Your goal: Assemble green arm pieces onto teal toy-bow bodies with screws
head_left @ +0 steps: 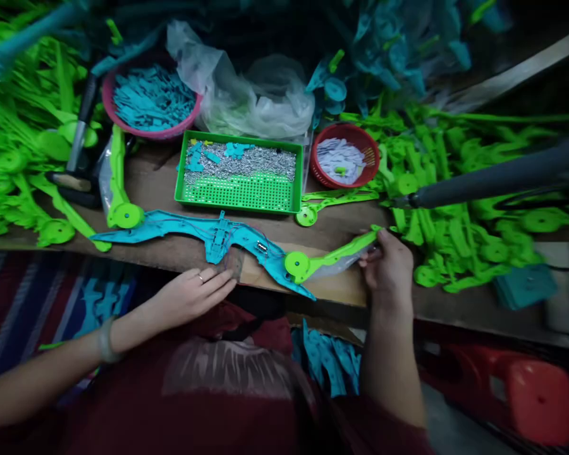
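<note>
Small toy-assembly workshop, no doubt about it! Heaps of identical green plastic limbs (455, 208) piled at 9 and 3 o'clock. Pink basket (161, 134) of teal parts at 11, green tray (180, 170) of screws (246, 163) at 12, red basket (346, 184) at 1, hammer (78, 145) at 10. Dead centre on the worn wooden bench (180, 249), a half-built toy bow (218, 234).

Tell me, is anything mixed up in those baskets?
Yes. One green plastic piece lies among white bits in the round red basket, and some blue plastic pieces sit among silver screws in the green tray.
</note>
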The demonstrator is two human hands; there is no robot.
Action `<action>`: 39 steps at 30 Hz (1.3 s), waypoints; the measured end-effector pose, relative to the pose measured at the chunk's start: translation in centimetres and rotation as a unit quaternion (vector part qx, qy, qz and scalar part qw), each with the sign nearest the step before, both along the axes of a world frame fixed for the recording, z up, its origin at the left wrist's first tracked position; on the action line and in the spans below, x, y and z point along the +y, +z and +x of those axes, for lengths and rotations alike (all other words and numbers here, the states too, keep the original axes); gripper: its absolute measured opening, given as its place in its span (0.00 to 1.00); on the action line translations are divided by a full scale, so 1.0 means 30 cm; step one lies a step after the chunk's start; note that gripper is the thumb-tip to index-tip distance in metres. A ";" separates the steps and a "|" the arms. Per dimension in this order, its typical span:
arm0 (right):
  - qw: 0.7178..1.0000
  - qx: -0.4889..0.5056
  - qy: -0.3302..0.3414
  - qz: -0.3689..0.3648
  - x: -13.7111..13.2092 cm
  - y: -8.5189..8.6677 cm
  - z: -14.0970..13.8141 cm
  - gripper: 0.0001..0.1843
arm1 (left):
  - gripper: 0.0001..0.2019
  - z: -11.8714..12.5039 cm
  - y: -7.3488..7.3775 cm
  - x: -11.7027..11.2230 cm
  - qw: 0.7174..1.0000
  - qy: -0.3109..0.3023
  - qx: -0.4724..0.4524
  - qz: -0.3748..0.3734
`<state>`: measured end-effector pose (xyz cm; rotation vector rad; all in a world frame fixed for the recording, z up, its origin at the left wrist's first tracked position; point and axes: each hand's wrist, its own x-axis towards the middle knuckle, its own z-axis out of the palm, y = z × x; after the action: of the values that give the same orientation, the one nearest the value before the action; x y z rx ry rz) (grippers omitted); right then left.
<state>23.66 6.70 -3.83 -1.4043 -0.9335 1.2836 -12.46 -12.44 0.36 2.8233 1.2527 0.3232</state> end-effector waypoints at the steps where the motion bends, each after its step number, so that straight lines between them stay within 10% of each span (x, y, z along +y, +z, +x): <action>1: 0.999 -0.035 -0.014 0.009 -0.005 0.008 -0.003 0.18 | 0.17 0.009 -0.028 -0.002 1.000 0.007 -0.024 0.005; 3: 0.977 -0.184 -0.069 0.085 -0.042 0.038 -0.021 0.18 | 0.15 0.023 -0.060 0.014 0.993 0.041 -0.113 -0.005; 6: 0.822 -0.455 -0.116 0.322 -0.177 0.095 -0.103 0.10 | 0.11 0.027 -0.062 0.042 0.964 0.113 -0.234 -0.064; 10: 0.692 -0.488 0.182 0.500 -0.436 0.111 -0.316 0.06 | 0.12 0.009 -0.043 0.038 0.980 0.078 -0.178 -0.047; 16: 0.750 -0.454 0.252 0.410 -0.599 0.001 -0.553 0.10 | 0.12 -0.014 -0.053 0.033 0.987 0.047 -0.147 -0.044; 21: 0.777 -0.459 0.248 0.352 -0.563 -0.007 -0.568 0.13 | 0.10 -0.002 -0.040 0.053 0.963 0.115 -0.236 -0.068; 30: 0.765 -0.459 0.247 0.379 -0.571 0.008 -0.573 0.13 | 0.13 -0.054 -0.034 0.056 0.982 0.024 -0.187 -0.034; 39: 0.828 -0.357 0.267 0.340 -0.458 0.039 -0.627 0.17 | 0.15 -0.003 -0.020 0.119 0.766 0.297 -0.488 -0.294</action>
<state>4.84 -7.04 -2.66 -1.0445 -2.1688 0.6057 -12.54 -8.89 -0.25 1.2890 1.4865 1.0159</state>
